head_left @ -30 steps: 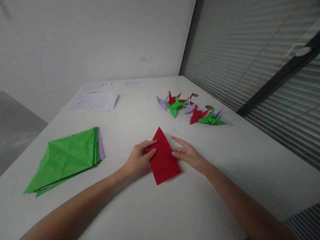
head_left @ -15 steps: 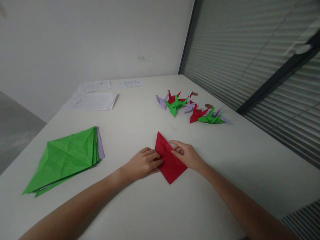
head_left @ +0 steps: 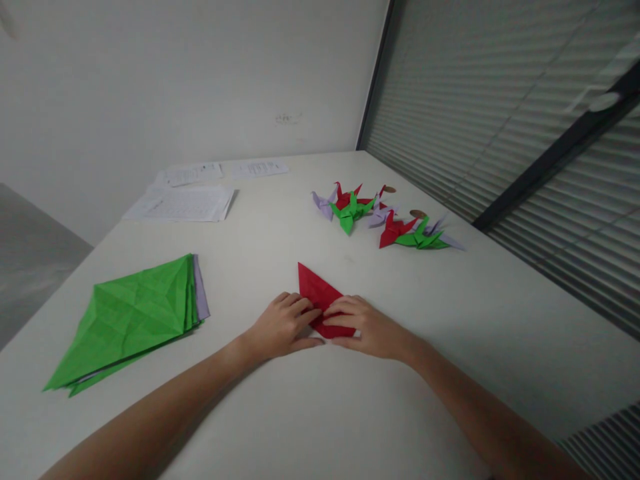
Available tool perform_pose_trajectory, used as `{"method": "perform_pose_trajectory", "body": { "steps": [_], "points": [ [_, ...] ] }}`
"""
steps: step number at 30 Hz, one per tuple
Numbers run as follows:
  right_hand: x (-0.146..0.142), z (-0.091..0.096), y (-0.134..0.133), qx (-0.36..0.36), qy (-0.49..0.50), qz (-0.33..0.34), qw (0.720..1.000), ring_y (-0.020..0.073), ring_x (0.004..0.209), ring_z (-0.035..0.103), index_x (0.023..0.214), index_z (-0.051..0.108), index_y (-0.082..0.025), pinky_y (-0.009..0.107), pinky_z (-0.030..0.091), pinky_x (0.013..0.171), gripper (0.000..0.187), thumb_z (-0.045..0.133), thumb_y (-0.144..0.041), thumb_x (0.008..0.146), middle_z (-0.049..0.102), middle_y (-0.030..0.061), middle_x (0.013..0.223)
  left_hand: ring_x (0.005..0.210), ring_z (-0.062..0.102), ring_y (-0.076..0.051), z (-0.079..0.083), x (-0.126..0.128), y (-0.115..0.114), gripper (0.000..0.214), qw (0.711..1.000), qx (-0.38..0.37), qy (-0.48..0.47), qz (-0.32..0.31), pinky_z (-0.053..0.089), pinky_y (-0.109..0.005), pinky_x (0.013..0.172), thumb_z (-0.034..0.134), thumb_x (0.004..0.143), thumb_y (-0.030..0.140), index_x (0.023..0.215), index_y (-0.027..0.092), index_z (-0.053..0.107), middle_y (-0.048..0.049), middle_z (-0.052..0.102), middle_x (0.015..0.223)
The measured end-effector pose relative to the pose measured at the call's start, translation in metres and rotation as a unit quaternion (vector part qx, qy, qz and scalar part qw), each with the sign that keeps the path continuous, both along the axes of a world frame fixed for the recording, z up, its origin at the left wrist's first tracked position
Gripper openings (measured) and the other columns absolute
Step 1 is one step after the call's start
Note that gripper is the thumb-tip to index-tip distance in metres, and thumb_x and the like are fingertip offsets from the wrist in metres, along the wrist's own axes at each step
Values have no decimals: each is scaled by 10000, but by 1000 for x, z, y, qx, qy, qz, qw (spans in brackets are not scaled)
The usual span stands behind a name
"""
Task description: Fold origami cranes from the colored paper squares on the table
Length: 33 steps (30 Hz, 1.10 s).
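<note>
A folded red paper lies on the white table in front of me, its point aimed up and to the left. My left hand rests on its left edge with fingers curled, pinching the paper. My right hand covers its lower right part, fingers pressed down on it. Much of the paper's near half is hidden under both hands.
A stack of creased green sheets with a lilac one beneath lies to the left. Several folded paper cranes in red, green and lilac sit at the far right near the window blinds. Printed white pages lie at the far edge.
The red paper has turned anticlockwise, its point now aimed up-left, and it looks shorter. Both hands have closed in over its near half; the right hand slid left and down onto it.
</note>
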State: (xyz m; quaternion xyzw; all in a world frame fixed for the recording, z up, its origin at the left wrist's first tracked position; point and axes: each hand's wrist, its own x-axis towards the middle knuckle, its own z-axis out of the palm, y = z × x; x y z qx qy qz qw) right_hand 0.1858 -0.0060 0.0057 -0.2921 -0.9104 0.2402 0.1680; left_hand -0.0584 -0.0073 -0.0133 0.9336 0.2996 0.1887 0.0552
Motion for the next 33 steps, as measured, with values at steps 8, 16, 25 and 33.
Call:
{"method": "perform_pose_trajectory", "body": {
  "steps": [8,16,25,33],
  "points": [
    [3,-2,-1,1,-8,20,1000,248,1240,514,1178,681,-246,455,373,1075,404,663,-161,783,639,78,1274,1167,540,-309,0,1,0,418,1000,-20,-2,15,441,-464,956,507,945,396,1255,128,590,-160,596,1292],
    [12,0,8,-88,-16,16,996,226,1272,509,1214,665,-328,497,330,1110,501,535,-39,825,661,5,1276,1075,598,-248,4,1,0,309,999,-49,-12,-2,428,-404,912,489,958,333,1181,176,634,-120,642,1202],
    [23,4,15,-181,18,8,983,205,1220,559,1124,718,-310,414,407,1057,312,523,-183,916,711,32,1164,1294,455,-316,-1,0,-3,311,998,-58,-6,36,356,-502,1003,497,937,279,1203,222,648,-125,539,1379],
    [6,-16,14,-117,84,-206,968,214,869,667,976,688,-195,362,514,832,203,550,-329,913,728,69,947,1322,409,-338,2,2,-6,380,999,-36,31,8,332,-552,1036,459,953,298,1308,238,580,-136,485,1426]
  ]
}}
